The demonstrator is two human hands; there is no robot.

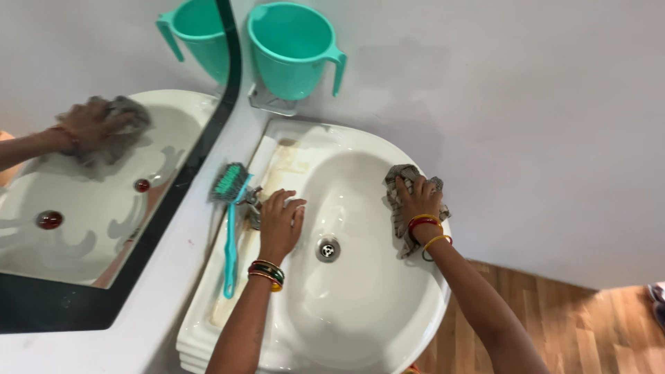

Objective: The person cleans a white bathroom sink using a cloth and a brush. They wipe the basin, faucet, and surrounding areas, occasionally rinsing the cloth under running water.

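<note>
The right hand (418, 201) presses a crumpled checked grey cloth (402, 208) on the white oval ceramic basin's (360, 325) rim at three o'clock; the left hand (280, 221) is closed around the metal tap (253, 204) at nine. Brown stains remain on the ledge.

checked grey cloth (402, 201) | crumpled | on white sink's (360, 346) right rim

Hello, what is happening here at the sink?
A person leans over a white sink. The right hand presses a checked cloth against the sink's far rim. The left hand rests on the tap. A teal brush lies on the ledge beside the tap, and a teal jug stands on the wall above.
</note>
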